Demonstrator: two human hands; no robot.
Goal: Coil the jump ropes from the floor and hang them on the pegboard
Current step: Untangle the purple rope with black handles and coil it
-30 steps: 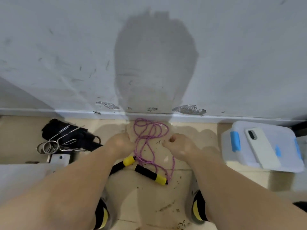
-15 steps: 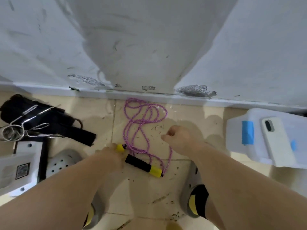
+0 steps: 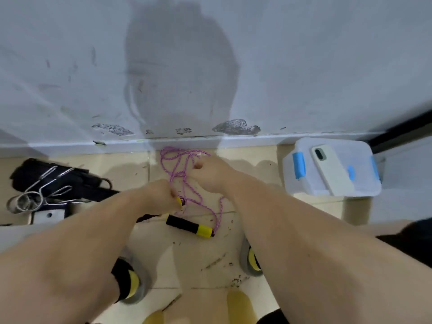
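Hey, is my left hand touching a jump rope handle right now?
Touching. The head view shows the left hand curled round one jump rope handle, with the handle's yellow tip sticking out of the grip.

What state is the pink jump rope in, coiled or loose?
Loose: the rope lies in irregular loops on the floor tiles. The left hand grips one handle; the other handle lies free.

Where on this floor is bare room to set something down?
Bare tile between the jump rope and the latched plastic box, and more between the loose handle and the shoes. Crowded left: black straps and spring clips. The box lid holds a phone.
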